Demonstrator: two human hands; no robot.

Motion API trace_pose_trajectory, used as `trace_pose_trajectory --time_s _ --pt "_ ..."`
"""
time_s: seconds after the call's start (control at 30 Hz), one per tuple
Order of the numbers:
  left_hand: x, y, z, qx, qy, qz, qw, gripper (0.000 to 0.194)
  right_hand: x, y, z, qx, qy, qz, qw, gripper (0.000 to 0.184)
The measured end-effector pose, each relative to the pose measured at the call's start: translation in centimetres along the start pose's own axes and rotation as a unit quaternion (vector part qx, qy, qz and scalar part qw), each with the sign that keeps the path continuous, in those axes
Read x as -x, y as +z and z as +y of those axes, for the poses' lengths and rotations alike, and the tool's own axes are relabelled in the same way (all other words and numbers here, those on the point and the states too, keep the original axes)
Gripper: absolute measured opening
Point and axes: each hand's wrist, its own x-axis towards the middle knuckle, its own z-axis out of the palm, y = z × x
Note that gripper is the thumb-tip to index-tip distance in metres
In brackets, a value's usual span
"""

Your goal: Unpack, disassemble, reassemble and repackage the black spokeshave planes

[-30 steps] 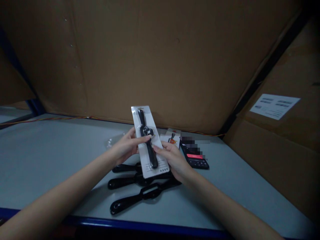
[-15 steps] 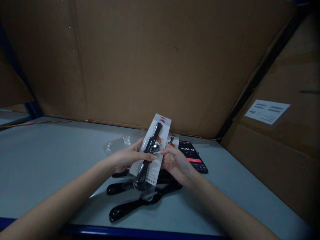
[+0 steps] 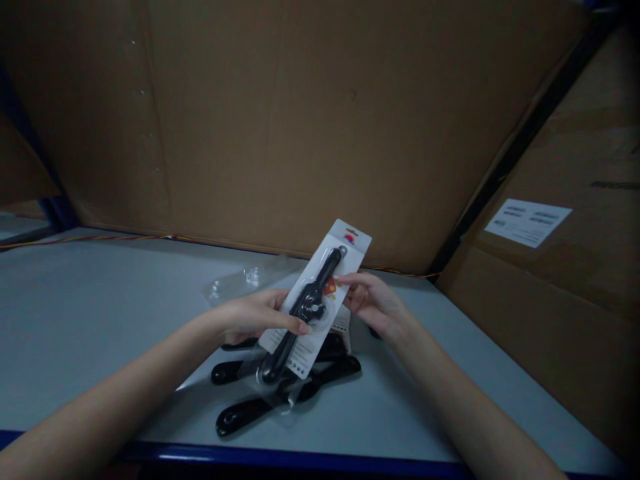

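A black two-handled spokeshave (image 3: 327,267) lies against a white printed card (image 3: 353,237) with clear plastic over it, tilted up above the table. My left hand (image 3: 257,317) grips the pack from the left, thumb across its front and fingers behind. At the card's right edge, my right hand (image 3: 373,300) has a fingertip on the front and its other fingers curled, partly hidden. Beneath the pack lie more black spokeshaves, the nearest one (image 3: 245,415) with a hole in its handle end. Another printed card (image 3: 343,323) shows partly behind the held pack.
Clear plastic packaging (image 3: 240,280) lies behind my left hand. A phone's dark corner (image 3: 374,333) peeks out by my right hand. Cardboard walls (image 3: 310,120) stand behind and to the right, with a white label (image 3: 527,222). A blue edge (image 3: 280,455) borders the table.
The pack has shifted up and right and leans further to the right. My right hand has slid from its middle to the upper right edge, now covering most of the phone.
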Motion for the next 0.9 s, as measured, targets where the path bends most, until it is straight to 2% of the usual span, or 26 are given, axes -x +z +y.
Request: trace_pose_trajectory --time_s 0.13,0.23,0.37,0.47,0.67,0.77,0.9 --pt "0.0 -0.1 0.1 -0.025 0.026 0.002 0.999 0.05 -0.6 -0.2 0.1 -0.039 0.004 0.047 0.998 0.012" --pt "0.3 -0.2 0.2 -0.023 0.003 -0.008 1.0 0.049 -1.0 -0.6 -0.2 -0.016 -0.008 0.061 0.998 0.012" --pt "0.7 -0.4 0.6 -0.027 -0.047 0.017 0.998 0.044 -1.3 -1.7 -1.6 -0.01 -0.003 0.09 0.996 0.019" --pt "0.6 -0.5 0.7 -0.022 -0.059 0.024 0.998 0.036 -1.6 -2.6 -2.4 -0.02 -0.004 0.106 0.994 0.018" --pt "0.2 -1.0 0.5 -0.007 -0.083 0.049 0.995 0.028 -2.6 -3.5 -2.2 -0.023 -0.053 0.128 0.99 0.015" --pt "0.2 -1.2 0.6 0.007 -0.094 0.028 0.995 0.027 -2.9 -4.4 -2.7 -0.02 -0.071 0.136 0.988 0.014" --pt "0.4 -1.2 0.4 0.008 -0.098 -0.015 0.995 0.017 -3.1 -6.1 -4.4 -0.065 -0.122 0.203 0.969 0.006"
